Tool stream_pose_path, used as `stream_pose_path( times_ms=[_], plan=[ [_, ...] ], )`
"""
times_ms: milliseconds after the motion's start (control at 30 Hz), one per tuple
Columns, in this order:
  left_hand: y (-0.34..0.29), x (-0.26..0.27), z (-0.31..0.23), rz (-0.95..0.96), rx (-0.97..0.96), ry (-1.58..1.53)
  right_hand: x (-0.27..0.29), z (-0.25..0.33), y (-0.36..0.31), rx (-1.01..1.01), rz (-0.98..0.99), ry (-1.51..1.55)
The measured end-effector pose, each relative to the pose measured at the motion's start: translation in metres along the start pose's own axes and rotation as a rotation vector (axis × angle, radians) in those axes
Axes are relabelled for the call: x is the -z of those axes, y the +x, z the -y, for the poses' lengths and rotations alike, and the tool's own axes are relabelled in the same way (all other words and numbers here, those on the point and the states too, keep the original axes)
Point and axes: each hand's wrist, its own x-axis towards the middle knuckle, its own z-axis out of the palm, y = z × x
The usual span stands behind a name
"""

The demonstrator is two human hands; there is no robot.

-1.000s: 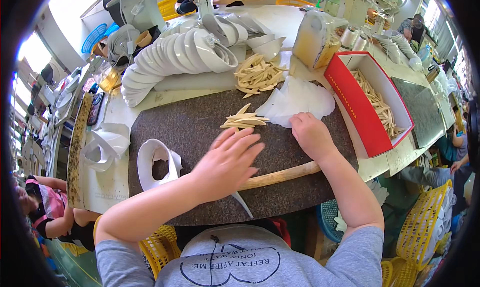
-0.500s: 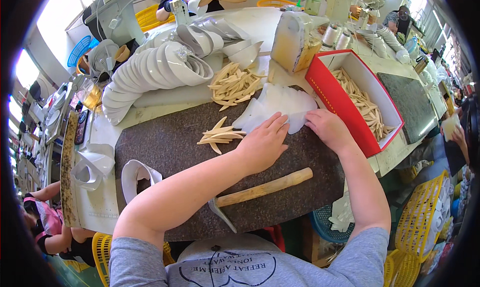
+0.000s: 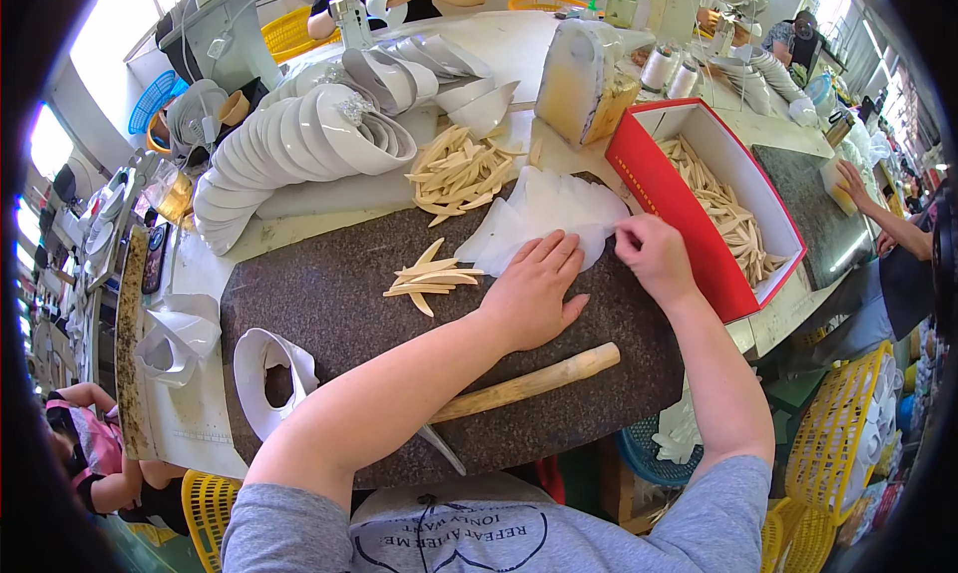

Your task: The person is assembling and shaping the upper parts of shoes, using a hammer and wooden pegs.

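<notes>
Sheets (image 3: 549, 209), translucent, fanned, lie under the left hand (image 3: 529, 293), fingers (image 3: 549, 259) outstretched, those of the right hand (image 3: 659, 259) pinched at their edge.

Thin, smooth, translucent white sheets (image 3: 559, 206), matt pale crescent-shaped strips (image 3: 434, 278), a grainy, stone-like dark slab (image 3: 344, 313), a hammer (image 3: 534, 381) with bare wooden handle, a red cardboard-like box (image 3: 675, 192), glossy white curved pieces (image 3: 289, 144), a yellow plastic basket (image 3: 828, 441), a matt grey cloth shirt (image 3: 609, 533).

We see a fanned stack of thin, white, translucent sheets (image 3: 549, 209) lying flat on the far right part of the dark, speckled slab (image 3: 339, 284), its overlapping layers staggered from left to right, its near edge partly hidden from us
</notes>
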Motion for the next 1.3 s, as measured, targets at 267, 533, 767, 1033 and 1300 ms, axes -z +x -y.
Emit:
stream_pose_path(
  times_ms=[267,533,767,1033,1300],
  plan=[
    [0.005,-0.008,-0.005,-0.049,-0.041,-0.021,0.053,0.057,0.016,-0.261,-0.676,0.571],
    [-0.011,0.0,0.007,-0.178,0.004,0.231,-0.006,0.167,-0.056,-0.573,-0.428,1.559],
    [-0.077,0.074,-0.022,-0.097,0.24,-0.037,-0.018,0.203,-0.092,-0.768,-0.288,1.611],
    [-0.268,0.161,-0.035,-0.35,0.289,0.027,0.074,0.12,-0.05,-0.367,-0.907,1.649],
    [-0.34,0.165,-0.02,-0.392,0.407,0.116,-0.007,0.228,-0.043,-0.753,-0.287,1.903]
  ],
)
